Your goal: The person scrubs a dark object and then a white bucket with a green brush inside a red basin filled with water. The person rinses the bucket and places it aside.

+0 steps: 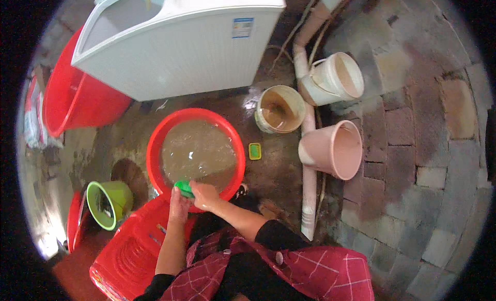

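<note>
A round red plastic basin [154,158] holds cloudy brownish water and stands on the wet floor before me. Over its near edge, my left hand [179,206] and my right hand [204,195] are together on a bright green object [184,188], perhaps a brush or a bar of soap; its exact kind is not clear. The right hand grips its right end, and the left hand's fingers are around its lower left side. A small yellow and green soap dish [255,151] lies on the floor right of the basin.
A white washing machine [174,56] stands beyond the basin. Buckets, one cream [261,116], one white [323,78] and one pink [317,149], are by a floor pipe [309,200]. On the left are a large red tub [95,103], a tipped green bucket [122,200] and a red plastic chair [128,258].
</note>
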Available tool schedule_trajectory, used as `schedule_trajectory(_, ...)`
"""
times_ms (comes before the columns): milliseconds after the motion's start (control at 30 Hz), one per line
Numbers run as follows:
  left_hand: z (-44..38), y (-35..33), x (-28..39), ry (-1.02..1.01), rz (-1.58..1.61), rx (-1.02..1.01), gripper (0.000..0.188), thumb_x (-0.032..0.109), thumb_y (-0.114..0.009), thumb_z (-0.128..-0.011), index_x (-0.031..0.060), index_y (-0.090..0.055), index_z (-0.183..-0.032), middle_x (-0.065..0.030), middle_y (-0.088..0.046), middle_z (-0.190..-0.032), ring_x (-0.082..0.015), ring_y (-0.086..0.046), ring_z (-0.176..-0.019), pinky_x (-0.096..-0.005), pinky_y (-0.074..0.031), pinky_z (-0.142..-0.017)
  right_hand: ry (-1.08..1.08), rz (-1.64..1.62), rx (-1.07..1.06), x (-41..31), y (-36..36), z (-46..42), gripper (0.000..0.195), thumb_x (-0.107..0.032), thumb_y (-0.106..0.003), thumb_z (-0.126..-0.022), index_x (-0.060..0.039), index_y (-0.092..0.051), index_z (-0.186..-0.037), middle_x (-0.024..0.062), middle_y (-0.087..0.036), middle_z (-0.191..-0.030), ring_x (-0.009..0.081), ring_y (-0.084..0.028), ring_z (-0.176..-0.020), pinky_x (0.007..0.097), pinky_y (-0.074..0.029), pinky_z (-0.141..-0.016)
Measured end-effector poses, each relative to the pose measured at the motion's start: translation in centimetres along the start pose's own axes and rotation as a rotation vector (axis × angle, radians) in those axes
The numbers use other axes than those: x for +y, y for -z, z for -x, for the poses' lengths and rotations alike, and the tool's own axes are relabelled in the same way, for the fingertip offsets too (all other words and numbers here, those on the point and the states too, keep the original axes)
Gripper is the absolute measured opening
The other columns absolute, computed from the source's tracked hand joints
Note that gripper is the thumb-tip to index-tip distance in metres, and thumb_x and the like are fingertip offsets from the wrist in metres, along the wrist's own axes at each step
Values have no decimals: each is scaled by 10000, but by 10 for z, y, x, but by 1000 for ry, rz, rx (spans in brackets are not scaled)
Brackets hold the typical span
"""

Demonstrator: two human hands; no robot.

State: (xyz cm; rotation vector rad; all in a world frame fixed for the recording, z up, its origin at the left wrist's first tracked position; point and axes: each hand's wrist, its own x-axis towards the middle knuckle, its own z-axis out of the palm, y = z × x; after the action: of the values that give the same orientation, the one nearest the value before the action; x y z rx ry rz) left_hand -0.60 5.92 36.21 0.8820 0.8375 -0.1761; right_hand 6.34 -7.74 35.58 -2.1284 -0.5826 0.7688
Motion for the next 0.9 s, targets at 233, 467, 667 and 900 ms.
schedule_trajectory(233,-20,-36,-9,-134,-303,199,181,178,-611,-882,88,-535,-1020,-46,-600,-881,-196,-604,-788,-334,-508,-711,31,-178,-82,13,6,17,457,-257,-655,-787,-20,-471,-1133,240,-596,-1003,418,-589,-939,505,-472,-791)
schedule_trajectory(467,-54,35,-32,-40,-226,166,280,75,-597,-806,65,-484,-1062,-67,-566,-909,-216,-587,-809,-371,-521,-701,-155,-405,564,88,23,81,353,-184,-675,-793,-46,-579,-1104,116,-624,-857,242,-632,-775,358,-519,-709)
schedule_trajectory(667,-63,150,-35,8,-209,210,322,16,-539,-751,53,-478,-1066,-111,-582,-906,-275,-624,-777,-411,-545,-655,-806,-111,399,141,57,171,404,-270,-632,-790,-29,-613,-1113,182,-670,-973,325,-644,-928,398,-504,-833)
schedule_trajectory(900,-23,132,0,-8,-311,432,260,5,-530,-746,35,-506,-1003,-120,-597,-860,-273,-627,-736,-414,-546,-624,-790,-137,498,182,40,179,425,-265,-673,-780,-5,-605,-1108,165,-677,-920,290,-655,-881,374,-506,-808)
